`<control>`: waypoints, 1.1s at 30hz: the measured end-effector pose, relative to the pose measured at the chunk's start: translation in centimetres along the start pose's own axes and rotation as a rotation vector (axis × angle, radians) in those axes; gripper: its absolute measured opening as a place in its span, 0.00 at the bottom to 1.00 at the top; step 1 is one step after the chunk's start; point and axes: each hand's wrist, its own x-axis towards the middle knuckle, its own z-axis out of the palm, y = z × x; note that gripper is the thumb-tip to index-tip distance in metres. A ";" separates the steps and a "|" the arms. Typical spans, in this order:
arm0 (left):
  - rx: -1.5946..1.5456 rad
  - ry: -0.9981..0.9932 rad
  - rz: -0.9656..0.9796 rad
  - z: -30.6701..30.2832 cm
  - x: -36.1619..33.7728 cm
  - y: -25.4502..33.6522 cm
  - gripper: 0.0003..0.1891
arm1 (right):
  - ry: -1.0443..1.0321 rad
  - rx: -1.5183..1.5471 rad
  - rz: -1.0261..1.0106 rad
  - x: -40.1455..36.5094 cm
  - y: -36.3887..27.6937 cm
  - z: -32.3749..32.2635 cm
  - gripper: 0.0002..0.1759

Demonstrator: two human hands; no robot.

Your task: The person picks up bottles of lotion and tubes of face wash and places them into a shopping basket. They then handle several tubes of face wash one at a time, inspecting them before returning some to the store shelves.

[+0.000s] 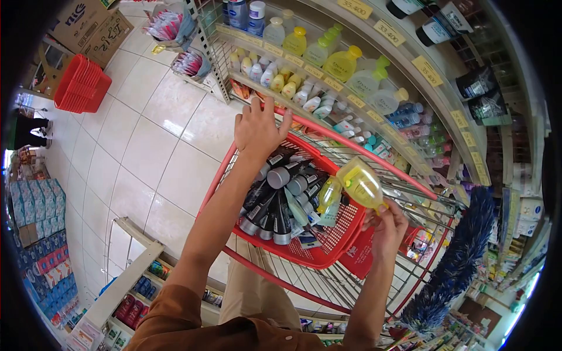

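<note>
My right hand [383,228] grips a clear bottle of yellow liquid [362,182] by its narrow end, tilted above the edge of a red basket [345,234]. In the basket lie several black tubes with grey caps [279,177], a smaller yellow bottle [329,194] and a pale green tube [297,209]. My left hand [257,128] is curled over the red rail [351,146] of the shopping cart, at its corner near the shelf; its palm side is hidden. The basket sits inside the cart.
Beyond the cart, a shelf holds rows of yellow and clear bottles [344,63] above price tags. A blue fluffy duster [453,263] stands at the cart's right end. Stacked red baskets [83,85] and cardboard boxes [88,29] are on the tiled floor at left.
</note>
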 end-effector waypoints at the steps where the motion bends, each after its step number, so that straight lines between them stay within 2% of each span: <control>1: -0.007 -0.009 0.001 0.0 0.1 -0.1 0.22 | 0.012 0.007 -0.057 0.7 -0.4 1.0 0.15; 3: -0.026 -0.027 0.000 -0.1 0.2 0.0 0.22 | 0.037 0.016 -0.172 2.5 -1.4 3.2 0.17; 7: -0.059 -0.055 -0.006 -0.2 0.6 0.0 0.22 | 0.066 -0.243 -0.475 6.9 -3.9 9.0 0.18; 10: -0.066 -0.023 0.005 0.0 0.9 0.0 0.22 | 0.096 -0.325 -0.658 11.3 -3.9 13.3 0.18; 16: -0.141 -0.056 -0.002 -0.1 1.6 0.0 0.22 | 0.044 -0.785 -1.068 18.3 -4.8 19.9 0.19; 19: -0.167 -0.037 -0.008 -0.3 2.0 0.1 0.23 | 0.023 -0.914 -1.103 21.1 -4.4 21.9 0.17; 22: -0.166 -0.057 -0.005 -0.2 2.2 0.0 0.23 | 0.062 -1.073 -1.056 22.7 -4.8 23.7 0.17; 25: -0.183 -0.060 -0.010 -0.1 2.3 0.0 0.24 | 0.123 -1.179 -1.189 25.7 -5.0 25.3 0.18; 31: -0.205 -0.048 -0.015 -0.1 2.4 0.1 0.26 | 0.041 -1.292 -1.000 28.9 -5.4 27.0 0.21; 33: -0.210 -0.066 -0.020 -0.2 2.5 0.1 0.26 | 0.016 -1.330 -0.861 29.7 -5.7 27.5 0.22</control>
